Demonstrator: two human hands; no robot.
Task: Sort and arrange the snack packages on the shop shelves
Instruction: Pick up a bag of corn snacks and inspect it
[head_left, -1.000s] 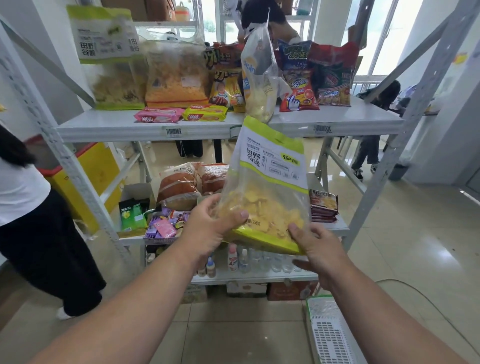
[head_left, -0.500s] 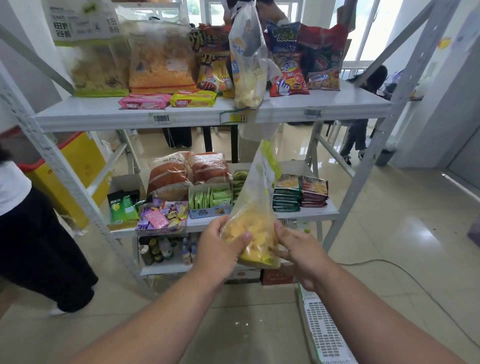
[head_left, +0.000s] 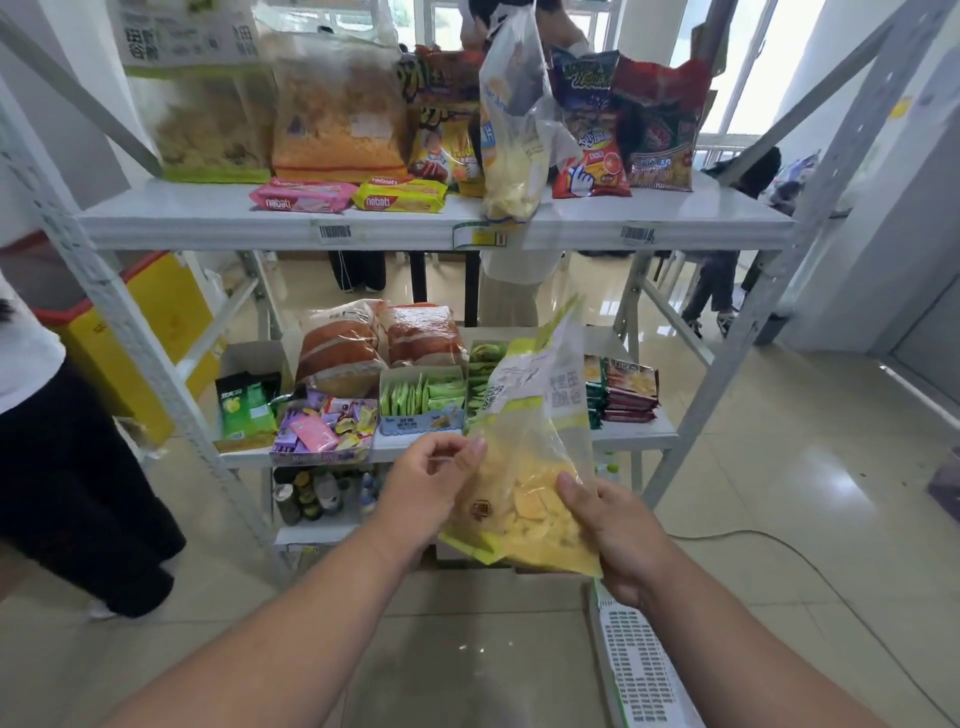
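Chip bag (head_left: 524, 467) held tilted in front of the shelves (head_left: 436, 223), level with the middle shelf. Right hand (head_left: 618, 540) grips its lower right corner, thumb on top. Left hand (head_left: 431, 488) pinches the bag's left edge with curled fingers.

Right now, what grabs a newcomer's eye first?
The clear bag of yellow chips at centre, tilted, held in front of the shelves by the right hand at its lower edge and the left hand at its side. Next, the top shelf with its row of big snack bags, and the pink wafer pack lying flat at its front.
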